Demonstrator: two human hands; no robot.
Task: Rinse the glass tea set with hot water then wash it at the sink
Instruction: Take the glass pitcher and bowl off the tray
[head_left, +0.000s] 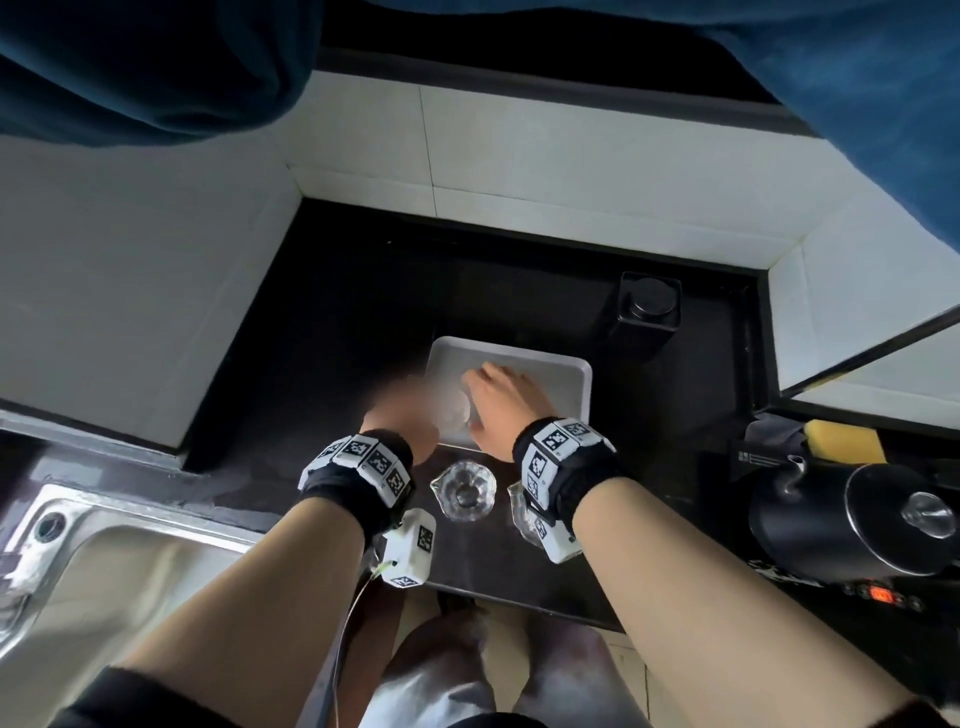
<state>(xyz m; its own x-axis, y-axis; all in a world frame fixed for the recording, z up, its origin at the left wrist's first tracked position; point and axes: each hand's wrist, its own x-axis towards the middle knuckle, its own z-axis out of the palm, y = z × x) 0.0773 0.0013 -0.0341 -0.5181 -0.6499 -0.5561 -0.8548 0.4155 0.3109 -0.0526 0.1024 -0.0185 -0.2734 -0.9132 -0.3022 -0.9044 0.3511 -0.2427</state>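
Note:
Over the white tray (566, 374) on the black counter, my right hand (506, 408) grips a small clear glass cup (456, 413) with curled fingers. My left hand (400, 410) is blurred by motion at the tray's left edge, close to the same cup; how its fingers lie is unclear. A fluted glass pitcher (462, 491) stands upright on the counter just in front of the tray, between my wrists. Another glass piece (521, 512) shows partly beneath my right wrist.
A black kettle (826, 525) with a glass knob sits at the right on a base with a lit red display. A black canister (649, 306) stands behind the tray. A yellow sponge (841, 440) lies far right. The steel sink (114, 571) is at the lower left.

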